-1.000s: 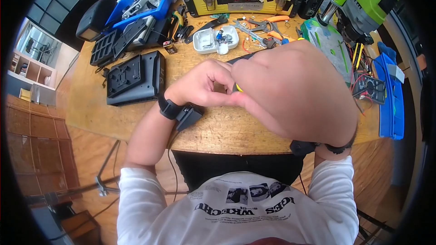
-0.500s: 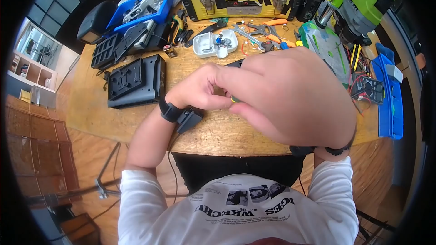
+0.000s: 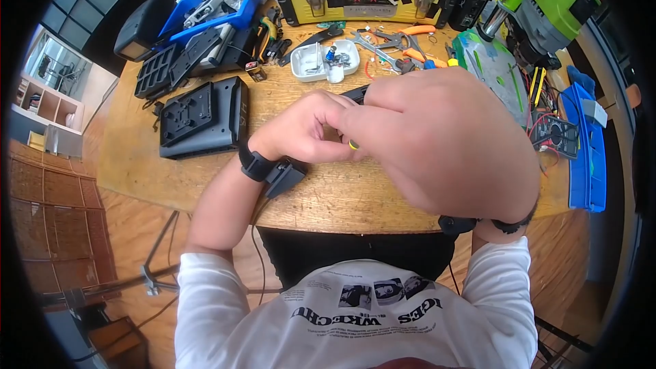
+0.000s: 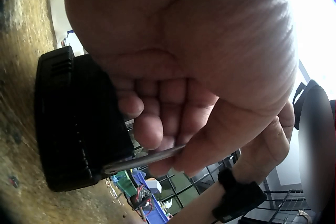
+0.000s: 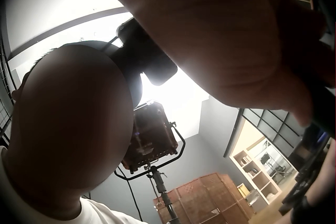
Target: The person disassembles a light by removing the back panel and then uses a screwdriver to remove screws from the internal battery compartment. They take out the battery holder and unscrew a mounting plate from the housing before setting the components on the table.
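My right hand (image 3: 451, 140) is curled round the handle of a screwdriver (image 3: 353, 144); only a small yellow and dark bit of the handle shows in the head view. The thin metal shaft (image 4: 144, 159) slants down to one corner of a black box-shaped device (image 4: 79, 124), which rests on the wooden table. With thumb and fingertips, my left hand (image 3: 307, 128) pinches the shaft above that corner. Most of the device lies hidden behind both hands in the head view. The right wrist view shows the palm dark and close, with the fingers in shadow.
A black panel-like unit (image 3: 205, 117) lies to the left. Behind the hands stands a white two-part tray (image 3: 307, 72) of small parts. Pliers and wrenches (image 3: 376, 51) lie before a yellow-black toolbox (image 3: 369, 3). A multimeter (image 3: 557, 135) and blue bin (image 3: 588, 164) are at right.
The right hand has turned and shifted its fingers on the screwdriver handle; its thumb moved away from the left fingertips. The left hand stays almost in place.
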Tool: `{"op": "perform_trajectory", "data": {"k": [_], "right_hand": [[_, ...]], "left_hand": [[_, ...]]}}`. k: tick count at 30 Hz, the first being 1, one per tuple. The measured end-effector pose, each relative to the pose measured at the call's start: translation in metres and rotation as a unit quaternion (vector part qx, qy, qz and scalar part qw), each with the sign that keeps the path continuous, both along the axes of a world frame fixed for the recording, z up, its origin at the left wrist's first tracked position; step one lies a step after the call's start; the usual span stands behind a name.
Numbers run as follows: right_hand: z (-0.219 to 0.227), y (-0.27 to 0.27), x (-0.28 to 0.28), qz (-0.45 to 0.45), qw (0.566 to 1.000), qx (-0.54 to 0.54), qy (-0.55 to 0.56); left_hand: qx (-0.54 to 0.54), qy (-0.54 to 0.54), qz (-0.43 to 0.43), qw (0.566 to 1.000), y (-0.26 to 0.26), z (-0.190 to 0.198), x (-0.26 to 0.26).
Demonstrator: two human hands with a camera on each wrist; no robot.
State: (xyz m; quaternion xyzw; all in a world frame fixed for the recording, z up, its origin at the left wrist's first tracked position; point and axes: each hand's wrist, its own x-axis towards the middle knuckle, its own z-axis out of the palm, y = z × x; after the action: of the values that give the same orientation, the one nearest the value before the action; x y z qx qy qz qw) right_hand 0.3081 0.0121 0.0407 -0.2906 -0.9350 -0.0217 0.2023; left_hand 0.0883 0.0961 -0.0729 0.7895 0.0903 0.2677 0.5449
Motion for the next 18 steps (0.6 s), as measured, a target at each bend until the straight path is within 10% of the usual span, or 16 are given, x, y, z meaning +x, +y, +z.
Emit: {"op": "perform_trajectory", "data": {"k": [18], "right_hand": [[-0.011, 0.0, -0.004, -0.034, 0.998, 0.04, 0.022]], "left_hand": [[0.046, -0.023, 0.022, 0.998, 0.002, -0.026, 0.005]]}}
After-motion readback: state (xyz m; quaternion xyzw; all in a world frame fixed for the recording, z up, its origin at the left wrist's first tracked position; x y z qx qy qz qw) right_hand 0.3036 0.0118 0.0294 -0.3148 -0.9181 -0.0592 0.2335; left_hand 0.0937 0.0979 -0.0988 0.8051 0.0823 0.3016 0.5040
